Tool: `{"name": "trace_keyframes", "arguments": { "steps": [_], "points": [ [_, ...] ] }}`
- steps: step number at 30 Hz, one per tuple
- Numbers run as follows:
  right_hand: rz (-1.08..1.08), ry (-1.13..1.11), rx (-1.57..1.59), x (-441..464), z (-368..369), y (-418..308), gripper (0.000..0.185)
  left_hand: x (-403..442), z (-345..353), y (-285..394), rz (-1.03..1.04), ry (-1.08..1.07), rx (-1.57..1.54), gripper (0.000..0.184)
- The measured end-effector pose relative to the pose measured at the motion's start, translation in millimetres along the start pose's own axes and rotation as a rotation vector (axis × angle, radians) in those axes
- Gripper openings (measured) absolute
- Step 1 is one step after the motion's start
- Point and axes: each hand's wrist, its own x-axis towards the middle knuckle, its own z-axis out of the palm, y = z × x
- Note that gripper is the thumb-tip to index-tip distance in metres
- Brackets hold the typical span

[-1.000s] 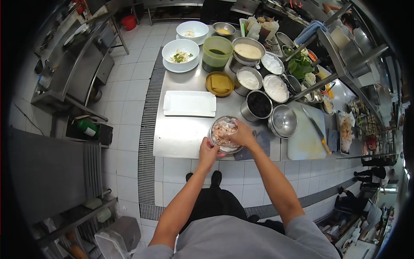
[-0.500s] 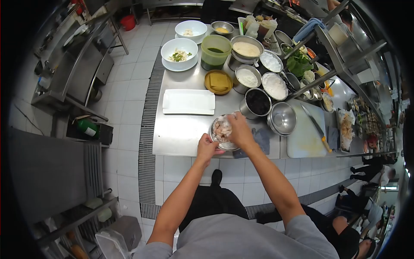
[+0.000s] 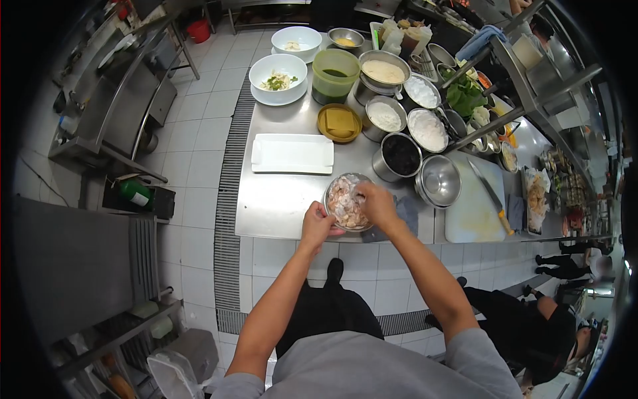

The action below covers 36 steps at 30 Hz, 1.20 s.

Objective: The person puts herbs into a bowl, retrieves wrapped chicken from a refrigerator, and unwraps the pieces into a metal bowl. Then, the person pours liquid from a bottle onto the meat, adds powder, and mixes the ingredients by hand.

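Observation:
A round metal bowl stands near the front edge of the steel table. It holds pale pink pieces dusted with white powder. My left hand grips the bowl's left rim between thumb and fingers. My right hand is at the bowl's right side, its bent fingers over the pieces; whether they pinch any is too small to tell. Under and right of the bowl lies a grey-blue cloth. Behind the bowl is a white rectangular plate.
Stacked metal bowls, a dark-filled pot and powder-filled containers stand right of the bowl. A knife lies on a cutting board. White bowls stand far left. A co-worker in black is at lower right.
My right hand dipped in the bowl, lifted slightly and lowered again over the pieces. My left hand stays at the rim. A person in black has come further into view at lower right.

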Motion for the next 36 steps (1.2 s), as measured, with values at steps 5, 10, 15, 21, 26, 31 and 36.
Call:
{"name": "trace_keyframes", "arguments": {
  "steps": [5, 10, 15, 21, 26, 31, 36],
  "points": [
    [0.038, -0.159, -0.002, 32, -17, 7, 0.018, 8, -6, 2, 0.003, -0.073, 0.039, 0.025],
    [0.096, -0.168, -0.028, 45, 56, 25, 0.030, 16, -6, 4, 0.040, -0.107, 0.154, 0.025],
    [-0.073, -0.279, -0.139, 29, 23, -12, 0.031, 12, -10, 13, 0.010, -0.131, 0.159, 0.026],
    [0.291, -0.243, 0.049, 26, 22, 11, 0.072, 7, -5, 7, 0.021, -0.061, 0.091, 0.027],
    [0.231, -0.333, 0.103, 13, 33, 17, 0.086, 8, 2, 3, 0.036, -0.064, -0.051, 0.026],
    [0.232, -0.380, 0.366, 27, 26, 14, 0.077, 10, -6, 13, -0.026, -0.117, -0.025, 0.026],
    [0.465, -0.562, 0.902, 39, 4, 30, 0.057, 10, -12, 16, -0.066, -0.165, -0.020, 0.026]
  ]
}}
